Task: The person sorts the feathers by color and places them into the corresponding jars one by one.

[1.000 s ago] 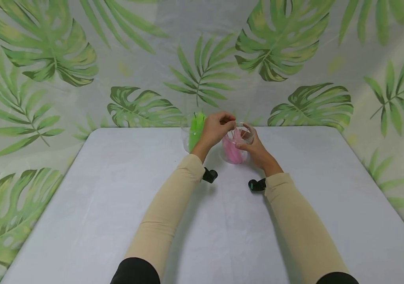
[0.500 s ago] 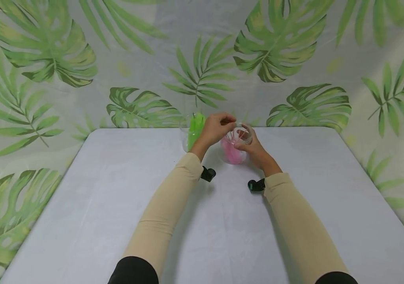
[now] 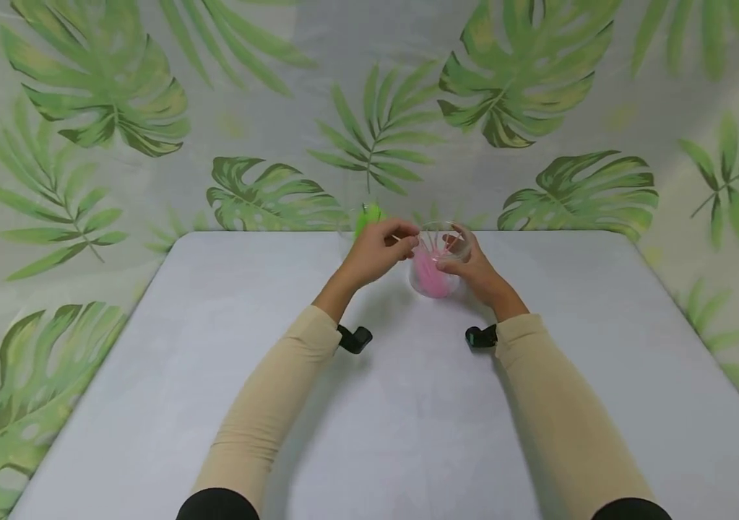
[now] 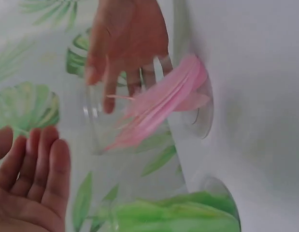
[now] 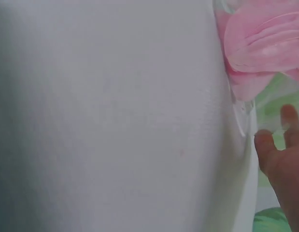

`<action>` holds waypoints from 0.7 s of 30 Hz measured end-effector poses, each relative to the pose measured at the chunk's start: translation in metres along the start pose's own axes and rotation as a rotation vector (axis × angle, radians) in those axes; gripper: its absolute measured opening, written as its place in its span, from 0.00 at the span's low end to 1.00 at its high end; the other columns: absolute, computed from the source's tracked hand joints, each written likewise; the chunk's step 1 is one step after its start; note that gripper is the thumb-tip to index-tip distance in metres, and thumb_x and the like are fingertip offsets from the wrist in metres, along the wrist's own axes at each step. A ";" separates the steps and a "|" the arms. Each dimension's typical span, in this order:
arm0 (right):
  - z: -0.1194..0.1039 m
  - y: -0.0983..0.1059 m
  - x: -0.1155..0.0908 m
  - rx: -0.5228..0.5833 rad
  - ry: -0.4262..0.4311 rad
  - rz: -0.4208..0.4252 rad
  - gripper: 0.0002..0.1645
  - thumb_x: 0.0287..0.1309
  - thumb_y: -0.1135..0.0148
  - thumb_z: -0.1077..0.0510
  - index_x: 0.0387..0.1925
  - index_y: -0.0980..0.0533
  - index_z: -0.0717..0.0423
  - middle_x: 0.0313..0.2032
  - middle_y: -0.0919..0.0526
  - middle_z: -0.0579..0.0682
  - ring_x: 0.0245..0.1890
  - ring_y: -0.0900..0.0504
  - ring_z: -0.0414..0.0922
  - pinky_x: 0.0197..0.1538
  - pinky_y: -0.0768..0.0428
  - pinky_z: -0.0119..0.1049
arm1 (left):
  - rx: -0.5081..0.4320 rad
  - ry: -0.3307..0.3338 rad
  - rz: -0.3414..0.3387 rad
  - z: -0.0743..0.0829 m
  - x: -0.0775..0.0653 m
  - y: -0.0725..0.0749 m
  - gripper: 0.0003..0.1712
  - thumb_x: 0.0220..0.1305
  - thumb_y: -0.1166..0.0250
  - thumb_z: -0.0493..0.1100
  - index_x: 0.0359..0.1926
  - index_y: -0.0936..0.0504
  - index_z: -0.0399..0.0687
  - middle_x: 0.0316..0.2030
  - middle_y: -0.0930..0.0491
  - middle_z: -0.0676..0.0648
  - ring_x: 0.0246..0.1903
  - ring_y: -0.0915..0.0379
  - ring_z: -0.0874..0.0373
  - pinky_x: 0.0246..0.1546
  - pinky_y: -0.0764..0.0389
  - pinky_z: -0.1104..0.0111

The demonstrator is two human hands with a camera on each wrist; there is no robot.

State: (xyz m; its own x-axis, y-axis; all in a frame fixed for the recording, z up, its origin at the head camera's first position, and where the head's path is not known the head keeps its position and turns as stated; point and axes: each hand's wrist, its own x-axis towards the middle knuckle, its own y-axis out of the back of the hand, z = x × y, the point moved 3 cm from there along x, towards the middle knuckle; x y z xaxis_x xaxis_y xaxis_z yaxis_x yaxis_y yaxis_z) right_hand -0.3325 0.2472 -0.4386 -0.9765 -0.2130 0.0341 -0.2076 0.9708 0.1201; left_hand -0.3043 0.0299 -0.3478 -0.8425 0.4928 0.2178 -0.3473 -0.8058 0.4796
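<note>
Pink feathers (image 3: 430, 278) stand with their quills up in a clear glass jar (image 4: 93, 116). My right hand (image 3: 478, 273) holds this jar from the right, thumb in front and fingers round the far side; the right wrist view shows the thumb (image 5: 266, 145) at the glass. Just left of the rim is my left hand (image 3: 374, 253), its fingers loosely bent. In the left wrist view the left hand (image 4: 33, 183) shows nothing between thumb and fingers. Green feathers (image 4: 173, 215) fill a second clear jar, partly hidden behind the left hand in the head view.
Both jars stand near the back edge of a table with a white cloth (image 3: 421, 419). Behind it hangs a leaf-patterned cloth (image 3: 245, 108). Small black cameras (image 3: 354, 339) are worn at the wrists.
My left hand has moved from over the pink feathers' jar to the left and slightly down, off its rim. It now covers more of the green feathers. The right hand stays at the jar.
</note>
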 end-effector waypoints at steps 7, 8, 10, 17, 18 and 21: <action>-0.007 0.012 -0.002 -0.061 -0.042 0.034 0.58 0.62 0.36 0.61 0.79 0.65 0.41 0.78 0.54 0.58 0.78 0.53 0.55 0.73 0.36 0.53 | 0.075 -0.008 -0.167 0.002 -0.070 0.001 0.14 0.71 0.40 0.47 0.54 0.19 0.50 0.47 0.15 0.47 0.39 0.17 0.61 0.44 0.18 0.66; -0.008 0.014 -0.002 -0.073 -0.051 0.041 0.59 0.62 0.36 0.61 0.79 0.66 0.40 0.78 0.54 0.57 0.79 0.54 0.56 0.75 0.39 0.55 | 0.084 -0.008 -0.185 0.002 -0.078 0.001 0.14 0.71 0.40 0.46 0.54 0.18 0.50 0.46 0.14 0.47 0.39 0.17 0.62 0.44 0.18 0.67; -0.009 0.018 0.000 -0.103 -0.075 0.056 0.60 0.62 0.35 0.59 0.78 0.67 0.38 0.79 0.55 0.56 0.79 0.55 0.56 0.76 0.45 0.57 | 0.099 -0.017 -0.211 0.002 -0.090 0.001 0.14 0.71 0.40 0.45 0.53 0.18 0.50 0.46 0.14 0.47 0.39 0.17 0.62 0.44 0.18 0.68; -0.006 0.029 -0.005 -0.250 -0.147 0.077 0.71 0.59 0.30 0.52 0.76 0.78 0.38 0.80 0.63 0.57 0.80 0.61 0.59 0.77 0.51 0.60 | 0.134 -0.035 -0.251 0.000 -0.120 0.001 0.13 0.72 0.41 0.46 0.53 0.18 0.51 0.46 0.14 0.52 0.43 0.18 0.64 0.47 0.19 0.69; -0.007 0.032 -0.008 -0.277 -0.154 0.076 0.72 0.59 0.30 0.51 0.76 0.79 0.39 0.80 0.64 0.57 0.80 0.61 0.59 0.77 0.51 0.60 | 0.145 -0.037 -0.250 0.000 -0.123 0.002 0.13 0.72 0.41 0.46 0.53 0.18 0.51 0.46 0.14 0.52 0.43 0.19 0.64 0.47 0.19 0.70; -0.015 0.044 -0.024 -0.364 -0.141 0.091 0.67 0.62 0.34 0.45 0.77 0.76 0.44 0.79 0.61 0.59 0.80 0.59 0.59 0.76 0.49 0.62 | 0.179 -0.047 -0.226 -0.003 -0.131 0.007 0.12 0.72 0.41 0.45 0.53 0.18 0.50 0.45 0.15 0.53 0.43 0.19 0.64 0.49 0.19 0.69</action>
